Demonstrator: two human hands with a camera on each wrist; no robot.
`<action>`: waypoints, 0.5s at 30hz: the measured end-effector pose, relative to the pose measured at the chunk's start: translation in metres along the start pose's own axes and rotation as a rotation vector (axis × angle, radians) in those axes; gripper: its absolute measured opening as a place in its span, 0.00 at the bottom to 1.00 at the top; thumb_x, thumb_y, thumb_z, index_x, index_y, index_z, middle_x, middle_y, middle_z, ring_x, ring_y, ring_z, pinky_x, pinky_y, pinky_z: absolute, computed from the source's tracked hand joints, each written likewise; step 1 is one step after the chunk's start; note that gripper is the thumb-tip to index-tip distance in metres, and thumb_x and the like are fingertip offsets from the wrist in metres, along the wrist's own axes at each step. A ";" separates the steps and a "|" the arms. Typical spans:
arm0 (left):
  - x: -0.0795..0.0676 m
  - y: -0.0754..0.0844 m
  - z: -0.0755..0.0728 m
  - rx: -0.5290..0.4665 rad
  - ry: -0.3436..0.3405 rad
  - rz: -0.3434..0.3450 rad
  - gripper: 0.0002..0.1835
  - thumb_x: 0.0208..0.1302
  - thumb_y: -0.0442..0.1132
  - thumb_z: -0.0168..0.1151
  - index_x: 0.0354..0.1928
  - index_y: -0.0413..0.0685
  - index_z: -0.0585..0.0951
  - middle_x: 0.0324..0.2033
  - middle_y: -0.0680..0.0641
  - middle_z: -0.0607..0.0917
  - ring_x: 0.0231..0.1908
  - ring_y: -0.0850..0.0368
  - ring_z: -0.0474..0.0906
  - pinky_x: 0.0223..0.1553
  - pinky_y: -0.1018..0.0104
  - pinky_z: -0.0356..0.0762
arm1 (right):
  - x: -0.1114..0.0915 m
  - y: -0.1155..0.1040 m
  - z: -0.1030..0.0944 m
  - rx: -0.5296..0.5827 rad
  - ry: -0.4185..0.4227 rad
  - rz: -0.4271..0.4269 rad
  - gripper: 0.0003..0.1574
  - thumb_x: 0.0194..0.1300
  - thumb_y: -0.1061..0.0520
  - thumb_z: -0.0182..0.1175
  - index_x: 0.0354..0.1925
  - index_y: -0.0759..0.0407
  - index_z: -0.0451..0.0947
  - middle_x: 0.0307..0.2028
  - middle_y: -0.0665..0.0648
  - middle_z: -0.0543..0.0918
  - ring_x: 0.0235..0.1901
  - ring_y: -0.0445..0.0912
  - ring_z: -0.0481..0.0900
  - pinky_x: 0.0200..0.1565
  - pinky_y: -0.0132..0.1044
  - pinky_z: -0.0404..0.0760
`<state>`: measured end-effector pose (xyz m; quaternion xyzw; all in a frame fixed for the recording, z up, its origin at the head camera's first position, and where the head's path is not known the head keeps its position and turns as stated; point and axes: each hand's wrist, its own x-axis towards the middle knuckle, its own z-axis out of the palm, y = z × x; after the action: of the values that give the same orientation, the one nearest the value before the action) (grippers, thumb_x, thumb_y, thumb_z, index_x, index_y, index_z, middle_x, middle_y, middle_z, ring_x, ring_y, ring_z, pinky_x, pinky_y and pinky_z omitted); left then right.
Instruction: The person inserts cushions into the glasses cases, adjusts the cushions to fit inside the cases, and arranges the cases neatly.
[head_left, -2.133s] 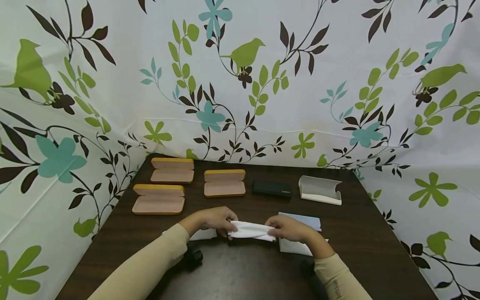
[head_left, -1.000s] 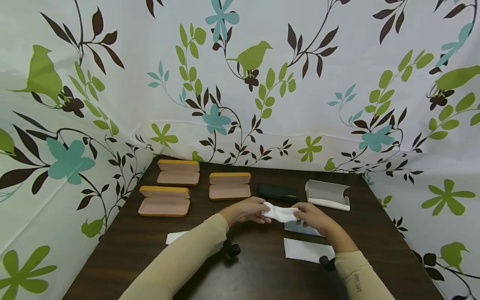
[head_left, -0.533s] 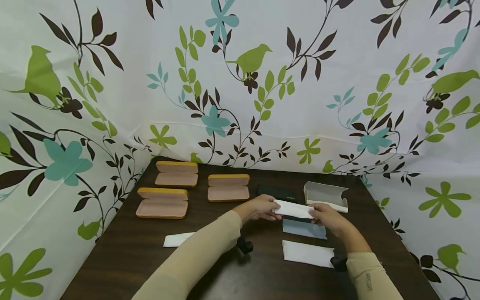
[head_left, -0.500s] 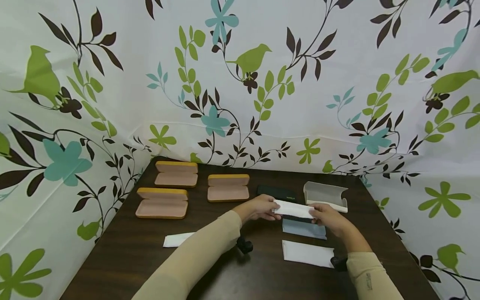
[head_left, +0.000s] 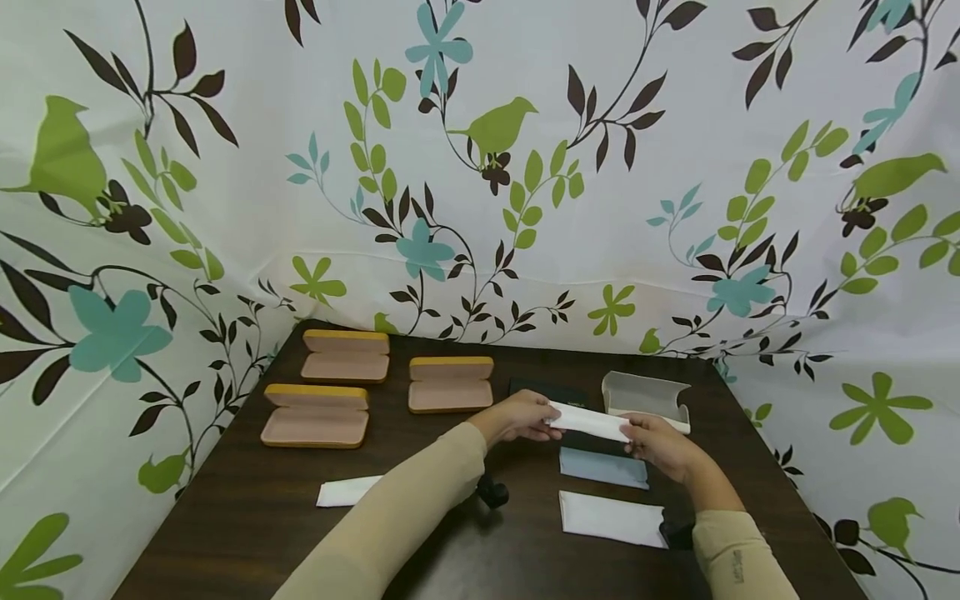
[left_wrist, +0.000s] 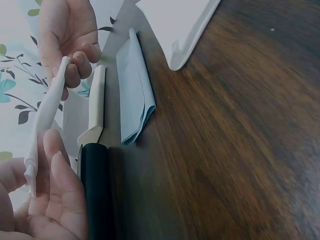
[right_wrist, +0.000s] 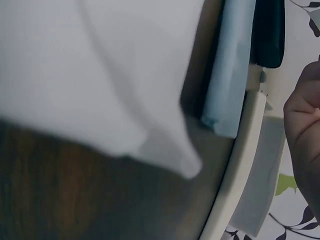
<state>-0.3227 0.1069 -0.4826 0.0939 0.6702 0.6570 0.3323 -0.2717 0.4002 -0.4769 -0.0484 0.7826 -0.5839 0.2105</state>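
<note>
A white folded cloth (head_left: 588,422) is stretched between both hands above the table. My left hand (head_left: 522,417) pinches its left end and my right hand (head_left: 662,446) pinches the other. In the left wrist view the strip of cloth (left_wrist: 44,117) is seen edge-on between thumb and fingers. Below it on the table lie a folded light-blue cloth (head_left: 603,467) and, nearer me, another white folded cloth (head_left: 611,518). In the right wrist view only part of the right hand (right_wrist: 305,135) shows. A third white cloth (head_left: 347,492) lies left, partly hidden by the left sleeve.
Three open yellow-edged eyeglass cases (head_left: 450,397) with pink insides stand at the back left. A dark closed case (head_left: 543,390) is partly hidden behind the left hand. An open white case (head_left: 647,398) sits behind the right hand. Patterned curtains (head_left: 480,208) border the table.
Both hands have carried the white cloth to the right and farther from me. The cloth, rumpled a second ago, is now straight and flat. In the last half second the hands barely move.
</note>
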 end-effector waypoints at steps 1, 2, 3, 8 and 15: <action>0.001 0.001 0.001 -0.002 -0.002 -0.001 0.12 0.73 0.36 0.61 0.51 0.34 0.81 0.34 0.40 0.89 0.30 0.57 0.87 0.35 0.67 0.85 | 0.000 0.001 -0.003 0.007 0.000 -0.001 0.26 0.80 0.56 0.51 0.63 0.76 0.65 0.40 0.55 0.75 0.36 0.44 0.74 0.37 0.35 0.76; 0.003 0.002 0.003 -0.005 -0.002 -0.003 0.11 0.73 0.36 0.61 0.50 0.35 0.81 0.34 0.40 0.89 0.30 0.57 0.87 0.34 0.68 0.85 | 0.000 0.003 -0.006 0.016 0.005 0.004 0.26 0.80 0.56 0.51 0.63 0.76 0.66 0.40 0.55 0.75 0.36 0.44 0.74 0.38 0.35 0.76; 0.005 0.002 0.005 -0.005 -0.003 -0.002 0.10 0.73 0.36 0.61 0.49 0.35 0.81 0.34 0.40 0.89 0.30 0.57 0.87 0.33 0.68 0.85 | 0.000 0.005 -0.008 0.020 0.008 0.006 0.26 0.80 0.56 0.51 0.64 0.76 0.65 0.40 0.55 0.75 0.36 0.44 0.74 0.38 0.36 0.76; 0.015 0.004 0.014 -0.007 0.012 -0.003 0.08 0.73 0.36 0.62 0.46 0.37 0.81 0.33 0.40 0.89 0.28 0.58 0.86 0.29 0.70 0.83 | -0.001 0.008 -0.017 0.027 0.037 0.035 0.31 0.80 0.54 0.52 0.67 0.76 0.61 0.43 0.55 0.74 0.37 0.44 0.74 0.40 0.36 0.77; 0.028 0.004 0.026 0.001 0.035 -0.017 0.06 0.73 0.36 0.61 0.44 0.40 0.81 0.31 0.43 0.89 0.26 0.60 0.86 0.27 0.72 0.81 | -0.005 0.012 -0.025 0.050 0.062 0.040 0.28 0.80 0.56 0.52 0.66 0.76 0.63 0.41 0.55 0.75 0.36 0.44 0.75 0.39 0.35 0.76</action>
<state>-0.3305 0.1445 -0.4859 0.0770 0.6770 0.6554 0.3259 -0.2748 0.4278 -0.4811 -0.0094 0.7747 -0.6001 0.1991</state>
